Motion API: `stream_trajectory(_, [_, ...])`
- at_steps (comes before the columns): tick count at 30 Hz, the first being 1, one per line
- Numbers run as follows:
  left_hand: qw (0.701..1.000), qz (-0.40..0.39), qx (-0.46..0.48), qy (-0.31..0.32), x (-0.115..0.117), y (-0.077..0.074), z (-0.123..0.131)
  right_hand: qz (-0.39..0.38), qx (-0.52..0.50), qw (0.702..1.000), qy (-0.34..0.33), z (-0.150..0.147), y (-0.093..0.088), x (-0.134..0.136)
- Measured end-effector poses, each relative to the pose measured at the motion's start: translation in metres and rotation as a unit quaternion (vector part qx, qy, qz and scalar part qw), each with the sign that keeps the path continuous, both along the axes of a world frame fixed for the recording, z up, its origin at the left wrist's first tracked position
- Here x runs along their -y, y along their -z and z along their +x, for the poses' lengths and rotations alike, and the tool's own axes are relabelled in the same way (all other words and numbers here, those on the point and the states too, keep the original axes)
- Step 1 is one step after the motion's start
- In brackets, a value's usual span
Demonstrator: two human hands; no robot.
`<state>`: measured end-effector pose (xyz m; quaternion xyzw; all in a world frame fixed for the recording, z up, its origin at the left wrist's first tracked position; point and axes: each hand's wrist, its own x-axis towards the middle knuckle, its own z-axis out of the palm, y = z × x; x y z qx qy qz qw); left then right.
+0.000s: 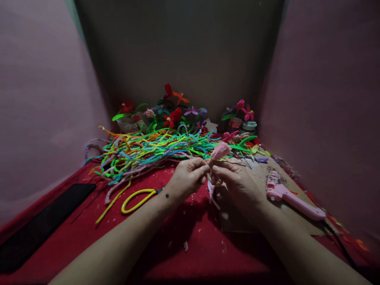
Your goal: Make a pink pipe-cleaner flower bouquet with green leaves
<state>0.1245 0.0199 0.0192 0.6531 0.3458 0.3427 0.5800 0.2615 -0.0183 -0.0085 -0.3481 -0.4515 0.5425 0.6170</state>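
Centrally, both hands (187,175) (236,182), fingers (203,170) pinching fuzzy pink bud (220,151), yellow-looped scissors (142,191) half-hidden, pink glue gun (292,198) near surface's (192,264) right edge.

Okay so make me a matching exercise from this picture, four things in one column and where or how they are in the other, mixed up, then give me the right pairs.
Things:
1. Glue gun
2. Fuzzy bud
3. Dark slab
4. Fuzzy stems

Places and states:
A. Heaped together in many colours
B. Lying on the cardboard
C. Pinched at its lower end between the left hand and right hand
D. Running out of the picture's left edge

Pairs: 1-B, 2-C, 3-D, 4-A
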Motion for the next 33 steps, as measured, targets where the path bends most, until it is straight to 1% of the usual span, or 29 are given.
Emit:
stream_trajectory(2, [0.999,-0.030,0.019,0.012,0.000,-0.001,-0.001,-0.010,0.008,1.000,-0.019,0.002,0.000,0.000])
stream_trajectory(3, [0.998,-0.048,0.027,0.020,-0.001,0.000,-0.001,-0.014,0.017,1.000,-0.015,0.003,0.000,0.000])
stream_trajectory(5, [0.994,-0.089,0.041,0.041,-0.002,0.002,-0.003,-0.015,0.044,0.999,0.013,0.003,-0.003,0.000])
stream_trajectory(9, [0.972,-0.182,0.077,0.127,-0.009,0.008,-0.008,0.002,0.086,0.993,0.077,0.003,-0.007,0.001])
stream_trajectory(12, [0.952,-0.223,0.111,0.177,-0.013,0.009,-0.010,0.009,0.072,0.994,0.078,0.004,-0.005,0.000])
stream_trajectory(17, [0.942,-0.234,0.135,0.199,-0.015,0.009,-0.012,0.004,-0.004,0.999,0.042,0.005,0.002,-0.003])
stream_trajectory(21, [0.939,-0.234,0.141,0.210,-0.013,0.009,-0.012,0.012,-0.019,0.999,0.026,0.004,0.001,-0.003])
stream_trajectory(24, [0.938,-0.234,0.138,0.215,-0.013,0.009,-0.012,-0.013,-0.036,0.999,0.007,0.003,0.000,-0.002])
stream_trajectory(27, [0.935,-0.243,0.136,0.218,-0.014,0.009,-0.012,-0.027,-0.021,0.999,-0.007,0.005,0.003,-0.004])
stream_trajectory(30, [0.936,-0.247,0.128,0.218,-0.016,0.011,-0.013,-0.015,0.005,1.000,-0.015,0.007,0.006,-0.005])
stream_trajectory(33, [0.935,-0.249,0.131,0.216,-0.019,0.012,-0.013,-0.008,-0.004,1.000,-0.028,0.006,0.007,-0.004])
